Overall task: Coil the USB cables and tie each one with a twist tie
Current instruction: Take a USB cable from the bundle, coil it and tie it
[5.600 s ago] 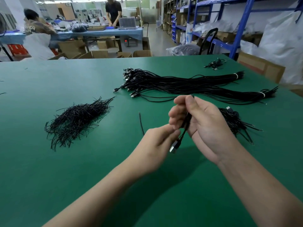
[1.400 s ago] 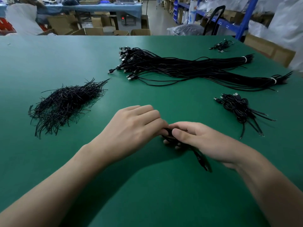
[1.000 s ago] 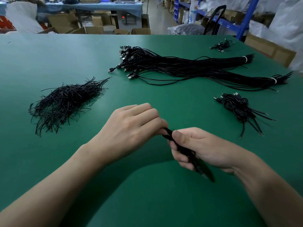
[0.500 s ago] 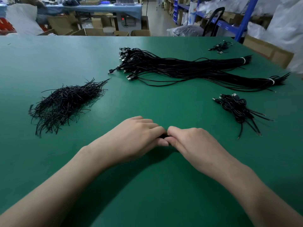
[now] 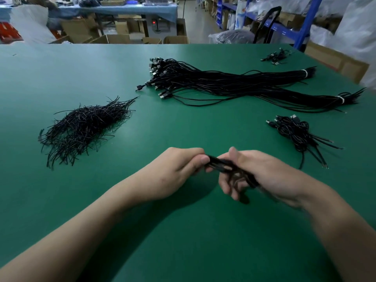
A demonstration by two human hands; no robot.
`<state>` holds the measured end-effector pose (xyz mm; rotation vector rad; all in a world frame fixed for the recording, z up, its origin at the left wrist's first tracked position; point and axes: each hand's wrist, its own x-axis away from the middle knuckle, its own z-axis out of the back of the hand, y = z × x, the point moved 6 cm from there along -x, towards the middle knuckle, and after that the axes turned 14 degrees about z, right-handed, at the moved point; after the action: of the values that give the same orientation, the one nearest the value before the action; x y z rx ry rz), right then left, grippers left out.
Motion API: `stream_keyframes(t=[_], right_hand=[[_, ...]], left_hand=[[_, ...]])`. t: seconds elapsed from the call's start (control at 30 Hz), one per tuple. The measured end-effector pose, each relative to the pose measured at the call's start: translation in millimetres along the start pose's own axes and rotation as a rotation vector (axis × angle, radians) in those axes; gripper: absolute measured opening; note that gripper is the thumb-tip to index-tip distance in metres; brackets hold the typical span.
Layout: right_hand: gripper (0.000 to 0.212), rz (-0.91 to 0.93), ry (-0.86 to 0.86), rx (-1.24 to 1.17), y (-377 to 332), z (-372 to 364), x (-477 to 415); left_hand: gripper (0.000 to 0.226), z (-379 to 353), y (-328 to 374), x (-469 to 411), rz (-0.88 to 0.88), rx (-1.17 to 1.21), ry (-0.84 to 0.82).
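Near middle of the bench [image 5: 183, 251]: both hands hold one coiled USB cable [image 5: 222, 165] between them. Left hand [image 5: 173, 171] has its fingers curled under and the thumb pinching the coil's left end. Right hand [image 5: 264, 174] has the coil running across the palm, fingers curled round it from below, thumb sticking up. The right side is motion-blurred, so I can't tell whether a tie is on the coil.

Further back, toward the left edge: loose heap of black twist ties [image 5: 81, 127], flat on the bench.

Toward the right edge, about level with that heap: small pile of finished coils [image 5: 295, 133], plugs pointing left, bare wire ends fanning out toward the near right.

Behind both, centre to right: two long bundles of uncoiled USB cables [image 5: 234, 84]. Plugs are bunched at the left end. Each bundle has a white band near its right end, and a few strands stray loose toward the front.

Far right corner: small cluster of cables [image 5: 274, 57], too small to read.

Past the far edge: cardboard boxes [image 5: 120, 38] on the floor, blue shelving [image 5: 305, 23] on the right.
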<state>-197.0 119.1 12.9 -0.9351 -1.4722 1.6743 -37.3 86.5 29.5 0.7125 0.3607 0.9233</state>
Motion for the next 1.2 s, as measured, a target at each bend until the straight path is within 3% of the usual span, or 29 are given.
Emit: stream_keyframes(t=[0.07,0.13,0.2,0.3,0.4,0.6,0.9,0.97,1.1,1.2], right_hand=[[0.049,0.054,0.128,-0.299,-6.2,9.7,-0.7],[0.038,0.135,0.225,-0.415,-10.7,13.2,-1.6],[0.032,0.17,0.242,-0.292,-7.8,5.9,-4.9],[0.047,0.255,0.341,-0.14,-4.6,-6.5,-13.1],[0.046,0.329,0.504,-0.166,-6.3,-7.1,-17.1],[0.03,0.333,0.624,-0.146,-3.1,-7.9,-11.9],[0.028,0.257,0.598,0.077,8.8,-11.0,-15.7],[0.027,0.262,0.599,0.14,9.4,-10.9,-15.7],[0.028,0.269,0.633,0.193,9.5,-9.1,-13.7],[0.027,0.253,0.614,0.132,9.1,-10.8,-14.0]], left_hand=[[0.039,0.5,-1.3,-2.5,0.045,0.288,0.029],[0.036,-2.0,-2.4,-4.4,0.094,0.539,0.032],[0.035,-5.9,-2.4,-4.8,0.131,0.694,0.038],[0.038,-15.0,-0.1,-4.5,0.145,0.739,0.015],[0.037,-20.5,2.5,-4.5,0.158,0.672,0.012],[0.04,-27.4,7.2,0.5,0.14,0.403,0.003],[0.037,-25.1,11.3,5.4,0.161,-0.12,0.138],[0.032,-24.4,15.1,6.4,0.144,-0.168,0.198],[0.04,-33.4,17.2,3.1,0.164,-0.268,0.135],[0.033,-32.2,13.9,1.5,0.161,-0.345,0.16]])
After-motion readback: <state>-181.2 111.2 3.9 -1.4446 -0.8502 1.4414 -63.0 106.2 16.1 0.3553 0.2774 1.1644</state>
